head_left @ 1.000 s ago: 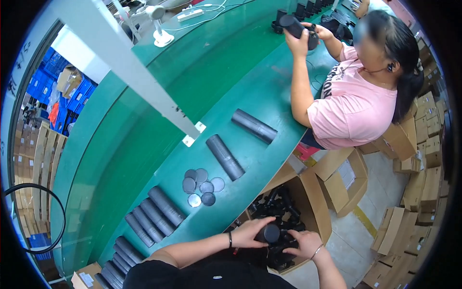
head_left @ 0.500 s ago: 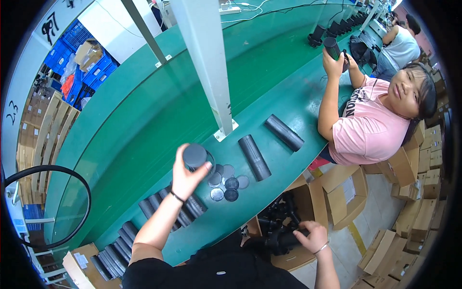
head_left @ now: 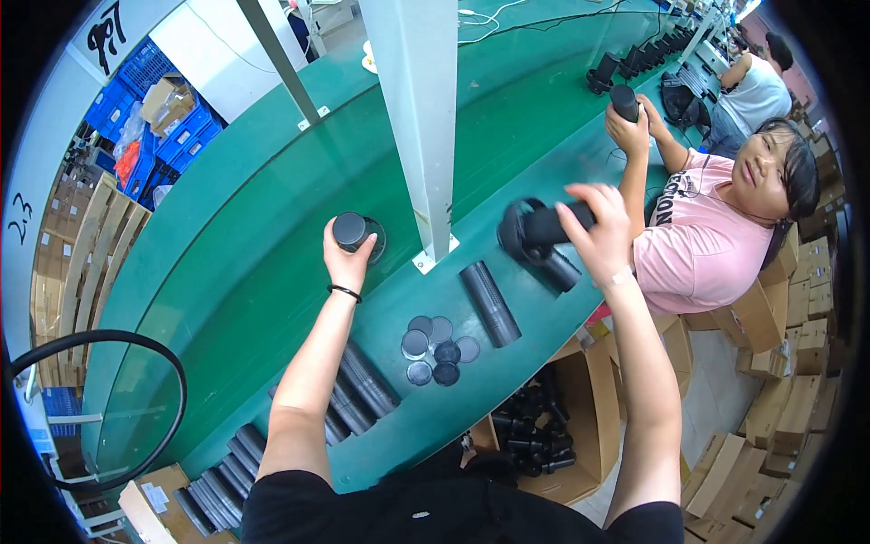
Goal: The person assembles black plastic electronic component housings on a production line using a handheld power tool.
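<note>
Black capped part is in the left hand, fingers wrapped round its side, over the green surface left of the white post. Second black part, ring at its left end, right of the post, clamped between thumb and fingers of the right hand; partly covers a black tube on the bench. Black discs clustered nearer. Open carton, near right, holds more black pieces.
</note>
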Demonstrator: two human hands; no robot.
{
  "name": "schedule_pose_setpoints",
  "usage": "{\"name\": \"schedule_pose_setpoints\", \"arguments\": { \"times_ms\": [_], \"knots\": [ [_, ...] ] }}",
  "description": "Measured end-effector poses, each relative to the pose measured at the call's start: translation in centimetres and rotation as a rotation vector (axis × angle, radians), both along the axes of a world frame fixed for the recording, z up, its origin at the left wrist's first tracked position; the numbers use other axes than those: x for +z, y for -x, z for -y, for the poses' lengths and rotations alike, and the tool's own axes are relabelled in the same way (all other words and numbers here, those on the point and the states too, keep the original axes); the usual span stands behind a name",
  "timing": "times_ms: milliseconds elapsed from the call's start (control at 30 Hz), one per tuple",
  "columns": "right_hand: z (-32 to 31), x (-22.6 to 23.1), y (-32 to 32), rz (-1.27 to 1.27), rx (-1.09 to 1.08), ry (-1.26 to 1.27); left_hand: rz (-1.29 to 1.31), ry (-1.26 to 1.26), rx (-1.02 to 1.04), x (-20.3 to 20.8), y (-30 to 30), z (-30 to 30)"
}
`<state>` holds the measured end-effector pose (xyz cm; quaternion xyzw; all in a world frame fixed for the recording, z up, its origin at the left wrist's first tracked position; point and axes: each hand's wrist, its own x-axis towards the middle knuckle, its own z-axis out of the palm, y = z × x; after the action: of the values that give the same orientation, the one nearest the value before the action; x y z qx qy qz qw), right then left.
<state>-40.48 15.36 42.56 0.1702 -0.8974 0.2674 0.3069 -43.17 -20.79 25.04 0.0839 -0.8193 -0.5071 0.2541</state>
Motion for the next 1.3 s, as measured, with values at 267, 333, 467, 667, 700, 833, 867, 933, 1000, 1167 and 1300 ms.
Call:
{"name": "schedule_pose_setpoints", "arguments": {
  "times_ms": [267,333,467,667,700,833,867,933,1000,1167,1300],
  "knots": [
    [7.4,-6.7,12.3,-0.008,0.040,-0.269,-0.007,-0.029,-0.020,-1.0,3.8,-1.0],
    [9.0,-8.0,14.1,-0.023,0.055,-0.303,0.032,-0.041,-0.031,-0.4,4.2,-1.4],
    [11.6,-9.8,16.4,-0.033,0.100,-0.406,0.089,-0.037,-0.064,0.5,3.9,-1.0],
    [13.7,-11.5,16.5,0.122,0.137,-0.402,0.090,-0.185,-0.003,2.8,-2.9,-1.4],
    [13.0,-11.8,16.1,0.006,0.100,-0.327,0.038,-0.273,-0.072,3.7,-4.8,-2.3],
    [11.0,-10.3,12.8,-0.017,0.086,-0.024,0.154,-0.357,-0.217,5.6,-12.7,-4.6],
    [10.3,-9.8,11.7,0.058,0.105,0.140,0.200,-0.369,-0.252,5.6,-14.5,-5.3],
    [7.5,-9.2,8.1,-0.018,0.030,0.285,0.275,-0.449,-0.342,5.9,-17.3,-7.5],
    [3.1,-8.9,3.2,0.042,-0.032,0.377,0.332,-0.458,-0.498,5.9,-19.4,-10.0],
    [-6.2,-12.7,-11.5,0.120,-0.497,0.581,0.440,-0.337,-0.924,7.2,-22.3,-13.8],
    [-12.4,-23.4,-27.2,0.435,-0.860,0.793,0.452,-0.186,-1.126,5.1,-25.4,-17.2]
  ]
}}
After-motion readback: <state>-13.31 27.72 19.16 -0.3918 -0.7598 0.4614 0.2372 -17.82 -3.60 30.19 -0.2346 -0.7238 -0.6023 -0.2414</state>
